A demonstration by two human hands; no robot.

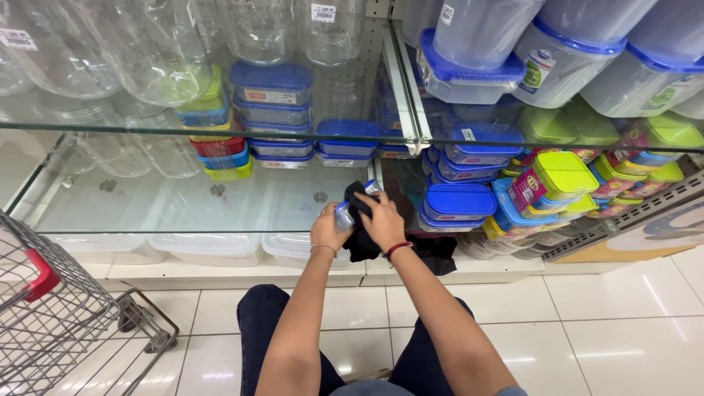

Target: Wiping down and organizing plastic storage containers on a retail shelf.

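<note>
The small container (345, 214), clear-bodied with a blue lid, sits between both hands just in front of the lower glass shelf (183, 209), low in the middle of the view and above the person's knees. Its long axis runs on a slant, from lower left by the left hand (328, 229) up to the right toward the shelf post. The left hand is wrapped around its lower end from below and the side, fingers closed on it. The right hand (383, 220) lies over its upper end, pressing a black cloth (359, 199) against it; the fingers are curled onto the cloth, and part of the cloth hangs down behind the wrists. Both hands touch the container, so neither is nearer; the left carries it and the right covers it. Just to the right, on the neighbouring shelf, stand stacked blue-lidded boxes (460, 202) and green-lidded boxes (563, 176). To the left, further back, is a stack of flat blue-lidded tubs (271, 92). A wire shopping trolley (59, 323) stands well apart at lower left on the tiled floor (623, 323).
</note>
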